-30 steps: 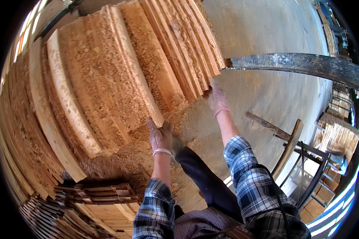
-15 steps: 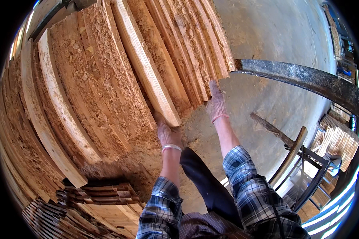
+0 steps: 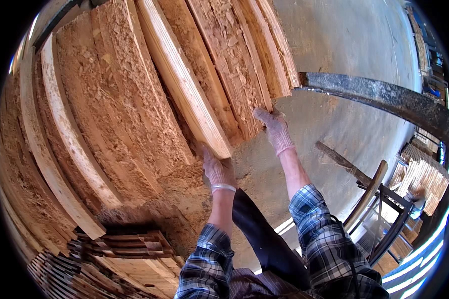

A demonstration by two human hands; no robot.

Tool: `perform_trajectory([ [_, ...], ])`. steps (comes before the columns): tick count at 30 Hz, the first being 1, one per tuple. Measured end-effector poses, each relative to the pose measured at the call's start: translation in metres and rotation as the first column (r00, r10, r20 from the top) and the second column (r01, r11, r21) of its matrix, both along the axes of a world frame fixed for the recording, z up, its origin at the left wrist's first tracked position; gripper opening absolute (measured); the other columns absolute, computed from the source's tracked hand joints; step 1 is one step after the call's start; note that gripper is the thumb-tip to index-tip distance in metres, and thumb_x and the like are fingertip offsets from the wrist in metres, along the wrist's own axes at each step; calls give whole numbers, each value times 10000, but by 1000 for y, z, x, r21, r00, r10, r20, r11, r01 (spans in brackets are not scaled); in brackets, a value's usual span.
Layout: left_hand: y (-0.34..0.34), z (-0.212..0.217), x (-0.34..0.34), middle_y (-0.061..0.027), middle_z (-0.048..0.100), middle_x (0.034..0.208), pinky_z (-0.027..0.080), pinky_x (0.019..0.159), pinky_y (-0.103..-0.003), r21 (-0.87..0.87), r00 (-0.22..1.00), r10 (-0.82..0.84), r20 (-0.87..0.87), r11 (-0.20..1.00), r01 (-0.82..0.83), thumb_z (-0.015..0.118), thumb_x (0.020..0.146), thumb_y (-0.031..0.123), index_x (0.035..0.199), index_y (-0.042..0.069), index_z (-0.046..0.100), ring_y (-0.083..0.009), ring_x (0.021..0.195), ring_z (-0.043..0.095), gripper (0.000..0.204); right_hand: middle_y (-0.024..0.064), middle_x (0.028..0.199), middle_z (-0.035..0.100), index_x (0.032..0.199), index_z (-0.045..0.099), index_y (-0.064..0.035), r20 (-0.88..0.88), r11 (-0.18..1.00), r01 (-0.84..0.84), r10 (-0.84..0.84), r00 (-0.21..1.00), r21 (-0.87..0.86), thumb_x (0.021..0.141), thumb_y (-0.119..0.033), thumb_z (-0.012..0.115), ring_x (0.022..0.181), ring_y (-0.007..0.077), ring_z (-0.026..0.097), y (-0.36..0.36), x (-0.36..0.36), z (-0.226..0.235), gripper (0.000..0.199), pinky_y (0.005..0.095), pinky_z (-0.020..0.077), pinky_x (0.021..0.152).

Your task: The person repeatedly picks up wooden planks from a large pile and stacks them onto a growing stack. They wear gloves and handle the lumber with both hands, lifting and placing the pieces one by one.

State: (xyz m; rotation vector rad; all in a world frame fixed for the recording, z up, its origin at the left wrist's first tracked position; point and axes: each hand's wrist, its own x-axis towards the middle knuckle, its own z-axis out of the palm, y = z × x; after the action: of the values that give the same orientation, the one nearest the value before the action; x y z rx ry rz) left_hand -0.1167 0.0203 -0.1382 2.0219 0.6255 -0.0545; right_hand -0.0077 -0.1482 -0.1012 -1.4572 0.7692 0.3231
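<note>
Both my hands wear dusty pinkish work gloves. My left hand (image 3: pixel 218 168) is closed around the near end of a pale, smooth-faced wooden plank (image 3: pixel 189 87), its fingertips hidden behind the end. Further right, my right hand (image 3: pixel 275 130) grips the near end of a rough wooden board (image 3: pixel 234 65) in the same row, and part of its grip is hidden. That board shows a wide, splintered face. Between the two held pieces lies another reddish board (image 3: pixel 204 65). Two narrower boards (image 3: pixel 272 50) sit at the row's right edge.
Sawdust-covered boards (image 3: pixel 100 99) spread to the left, with pale planks (image 3: pixel 77 129) on them. A dark metal bar (image 3: pixel 374 94) runs rightward from the row. Stacked wood (image 3: pixel 134 264) lies lower left. A wooden post (image 3: pixel 366 194) and metal frame (image 3: pixel 394 214) stand at right on the concrete floor.
The narrow boards on the right have shifted, and one now shows its wide rough face. My right hand has moved slightly down and inward over the board end. My left hand moved slightly right with the plank.
</note>
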Motion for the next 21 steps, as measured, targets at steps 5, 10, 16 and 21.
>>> perform_trajectory([
  [5, 2, 20, -13, -157, 431, 1387, 455, 989, -318, -215, 963, 85, -256, 966, -142, 614, 896, 272, 1411, 7, 312, -265, 1222, 487, 654, 30, 1015, 670, 1161, 615, -24, -97, 999, -19, 14, 995, -46, 752, -294, 797, 927, 112, 603, 2, -15, 15, 523, 226, 470, 783],
  [10, 11, 13, -127, -159, 528, 1224, 489, 884, -362, 128, 987, -141, -83, 980, 151, 542, 902, 209, 1367, 51, 401, -283, 1067, 544, 510, 91, 1060, 659, 1213, 584, 7, -263, 965, -219, 175, 949, -147, 824, -389, 690, 896, 136, 606, -21, -117, 27, 564, 258, 480, 809],
  [16, 68, -9, -144, -132, 641, 942, 535, 650, -315, -559, 928, 139, -345, 764, -322, 612, 835, 251, 1278, 54, 501, -201, 782, 613, 498, 180, 1116, 643, 1228, 564, 14, -628, 910, -389, 218, 747, -147, 915, -451, 526, 1000, 200, 609, -62, -92, 8, 562, 308, 474, 864],
  [21, 127, -73, -73, -109, 623, 901, 541, 736, -270, -672, 942, -314, -118, 724, 157, 547, 891, 524, 1242, 30, 493, -118, 840, 606, 608, 205, 1332, 505, 1355, 437, -32, -142, 925, -323, 298, 944, -202, 988, -379, 381, 1209, 313, 485, -48, -68, -76, 508, 354, 369, 1027],
])
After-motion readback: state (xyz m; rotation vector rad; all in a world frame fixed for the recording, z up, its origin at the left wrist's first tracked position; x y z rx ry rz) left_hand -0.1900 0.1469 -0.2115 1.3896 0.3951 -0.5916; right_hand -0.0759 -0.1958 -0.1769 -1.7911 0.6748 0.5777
